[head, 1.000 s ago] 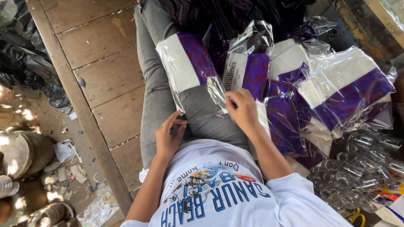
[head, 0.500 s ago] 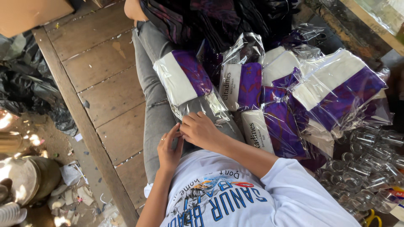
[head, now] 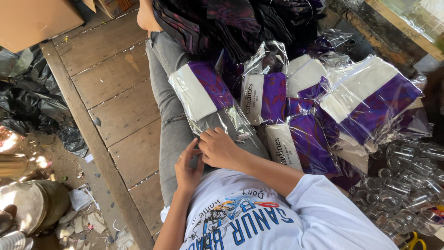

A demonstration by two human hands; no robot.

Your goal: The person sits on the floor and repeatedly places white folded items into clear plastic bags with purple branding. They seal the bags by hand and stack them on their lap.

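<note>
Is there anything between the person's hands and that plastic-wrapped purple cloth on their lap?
Nothing visible. The right hand and left hand are already at the near, open end of the clear bag, fingers touching its plastic.

Clear-wrapped purple-and-white cloth packs

I see 1 flat pack [head: 203, 90] on the lap; beside it, to its right, more packs [head: 370, 99] lie heaped.

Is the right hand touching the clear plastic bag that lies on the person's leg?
Touching. In the head view, the right hand rests its fingers on the near open end of the clear plastic bag.
</note>
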